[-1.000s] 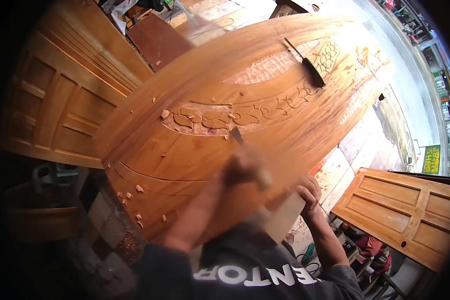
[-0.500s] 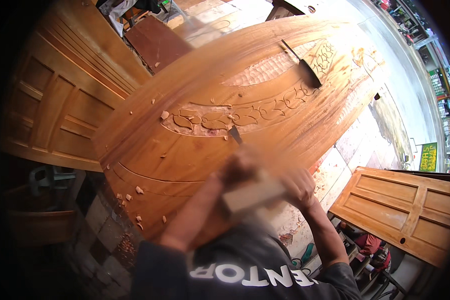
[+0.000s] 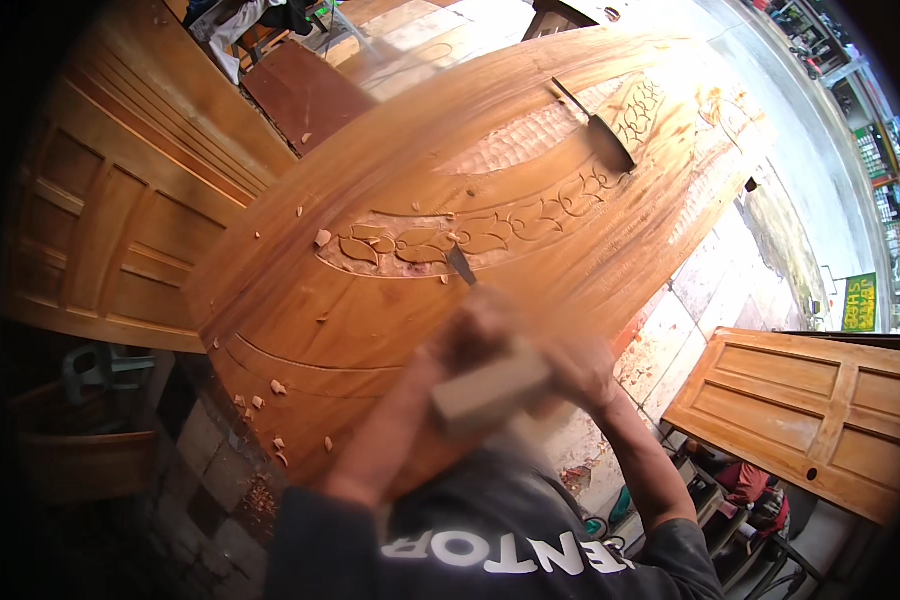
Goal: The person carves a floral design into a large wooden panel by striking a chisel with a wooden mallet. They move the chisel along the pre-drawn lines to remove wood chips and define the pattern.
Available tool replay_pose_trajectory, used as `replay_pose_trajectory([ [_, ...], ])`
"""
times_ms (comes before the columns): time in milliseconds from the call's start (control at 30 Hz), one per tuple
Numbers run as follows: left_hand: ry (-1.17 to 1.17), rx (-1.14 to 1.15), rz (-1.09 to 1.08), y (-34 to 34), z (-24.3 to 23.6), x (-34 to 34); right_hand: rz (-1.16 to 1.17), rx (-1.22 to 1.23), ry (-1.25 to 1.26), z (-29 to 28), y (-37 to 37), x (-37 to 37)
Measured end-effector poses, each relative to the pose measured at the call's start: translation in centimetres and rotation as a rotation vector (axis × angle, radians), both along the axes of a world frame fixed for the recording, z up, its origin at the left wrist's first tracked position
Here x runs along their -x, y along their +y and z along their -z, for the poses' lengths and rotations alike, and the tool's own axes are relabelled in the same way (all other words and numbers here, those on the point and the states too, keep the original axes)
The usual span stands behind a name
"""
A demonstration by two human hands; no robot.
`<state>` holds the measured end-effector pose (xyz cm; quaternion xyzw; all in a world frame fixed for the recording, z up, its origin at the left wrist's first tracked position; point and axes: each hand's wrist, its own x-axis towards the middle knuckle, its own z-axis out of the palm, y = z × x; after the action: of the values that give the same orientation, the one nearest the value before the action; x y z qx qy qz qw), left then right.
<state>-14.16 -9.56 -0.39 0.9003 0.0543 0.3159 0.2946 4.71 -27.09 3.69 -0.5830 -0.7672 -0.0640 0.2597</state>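
A large wooden panel (image 3: 300, 230) lies beneath my hands, carved with a leafy band (image 3: 510, 225) and textured recessed areas. My left hand (image 3: 470, 330) is closed on a chisel (image 3: 461, 264), whose flat blade rests at the lower edge of the leaf carving. My right hand (image 3: 582, 372), blurred, grips a pale wooden block mallet (image 3: 485, 390), which is at the back of the chisel beside my left hand; whether they touch is unclear. A dark, long-handled tool (image 3: 612, 142) lies on the upper part of the panel. Wood chips (image 3: 278, 386) are scattered on the lower left.
Panelled doors stand at the left (image 3: 120, 220) and lie at the lower right (image 3: 785, 395). A plastic chair (image 3: 95, 370) is at the lower left, a red-brown board (image 3: 300, 85) at the top. Tools and cloth (image 3: 745, 485) sit under the right door; a street (image 3: 820, 150) runs beyond.
My right hand has swung the mallet leftward and upward to my left hand. The chisel tip has shifted slightly left and up along the carved band.
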Motion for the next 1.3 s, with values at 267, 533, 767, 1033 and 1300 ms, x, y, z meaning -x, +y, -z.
replay_pose_trajectory([
  [267,-0.248,-0.245,-0.275,0.1,-0.6,1.0,-0.028,-0.145,0.059,-2.0,-0.7,-0.6],
  [533,-0.02,-0.165,0.137,-1.1,-1.2,0.6,0.075,-0.15,0.199,-2.6,-4.5,1.3],
  [767,-0.177,-0.022,0.242,1.1,-1.7,0.3,0.192,-0.29,0.284,-3.8,-7.5,6.3],
  [1033,-0.192,0.006,0.327,2.7,0.0,0.7,0.334,-0.159,0.071,-1.4,-4.9,8.5],
  [1300,-0.146,-0.012,0.466,5.0,-0.4,2.6,0.327,-0.097,0.002,-0.9,-3.4,10.1],
])
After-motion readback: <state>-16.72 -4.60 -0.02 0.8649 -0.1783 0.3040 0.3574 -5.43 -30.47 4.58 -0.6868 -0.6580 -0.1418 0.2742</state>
